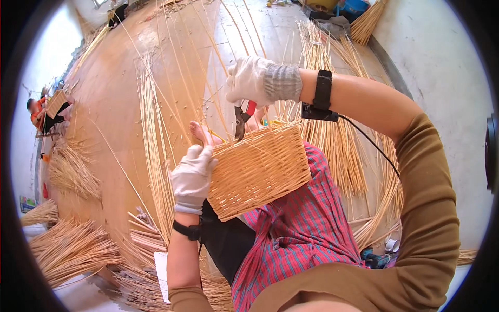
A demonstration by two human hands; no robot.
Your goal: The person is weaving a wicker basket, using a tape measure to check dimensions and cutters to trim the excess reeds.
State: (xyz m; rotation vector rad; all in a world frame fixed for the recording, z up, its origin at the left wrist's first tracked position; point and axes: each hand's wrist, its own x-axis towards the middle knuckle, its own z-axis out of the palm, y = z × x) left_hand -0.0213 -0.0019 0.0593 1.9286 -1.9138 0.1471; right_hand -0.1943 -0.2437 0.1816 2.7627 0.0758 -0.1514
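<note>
A woven wicker basket [260,174], seen from its side, rests across my lap on a red and blue plaid cloth [291,234]. My left hand [191,176], in a white knit glove, is closed on the basket's upper left corner. Above the far rim, my right hand [252,80], gloved too, grips pruning shears [241,120] with red handles. Their dark blades point down at the rim, beside the upright canes. Long thin canes [205,36] rise from that rim and fan out away from me. The right fingertips are partly hidden behind the glove.
Bundles of canes [153,125] lie on the floor ahead, with more at the right [332,151] and lower left [75,249]. A seated person [44,114] works at the far left. A blue bucket [354,7] stands at the back right. Bare feet [200,132] show beyond the basket.
</note>
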